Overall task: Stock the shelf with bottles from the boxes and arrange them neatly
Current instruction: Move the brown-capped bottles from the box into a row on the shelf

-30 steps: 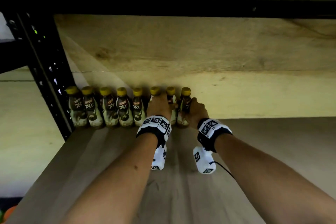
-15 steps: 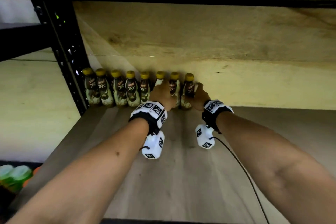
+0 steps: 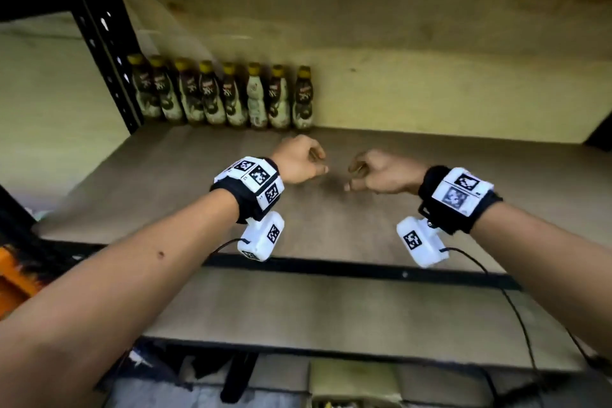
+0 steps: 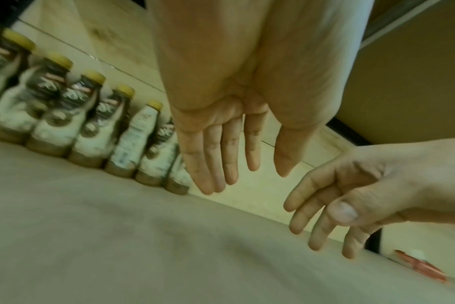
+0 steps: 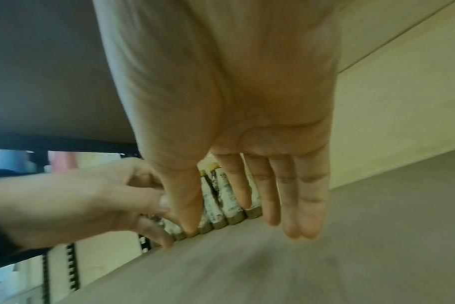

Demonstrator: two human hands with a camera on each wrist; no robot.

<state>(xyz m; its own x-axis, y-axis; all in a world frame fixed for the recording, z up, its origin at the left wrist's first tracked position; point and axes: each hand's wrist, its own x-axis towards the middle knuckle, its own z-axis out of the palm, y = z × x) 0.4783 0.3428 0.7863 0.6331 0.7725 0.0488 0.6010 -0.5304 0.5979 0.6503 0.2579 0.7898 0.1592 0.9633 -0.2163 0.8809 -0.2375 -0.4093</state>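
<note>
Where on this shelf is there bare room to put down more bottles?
Free: the back edge to the right of the row of bottles, along the back wall, and the shelf board in front of it. Crowded: the back-left corner by the black upright. Both hands hold nothing.

orange object [image 3: 13, 278] at lower left edge | red-and-white item [image 4: 418, 265] beyond shelf end, blurred

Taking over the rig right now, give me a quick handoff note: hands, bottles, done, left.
Left hand: empty, fingers relaxed, over the shelf board.
Right hand: empty, fingers loose.
Bottles: eight standing in a row at the back left of the shelf, beside the black post. One shows its pale back label.
Done: back row started.
Left: probably turn that bottle, then extend the row rightward.
</note>
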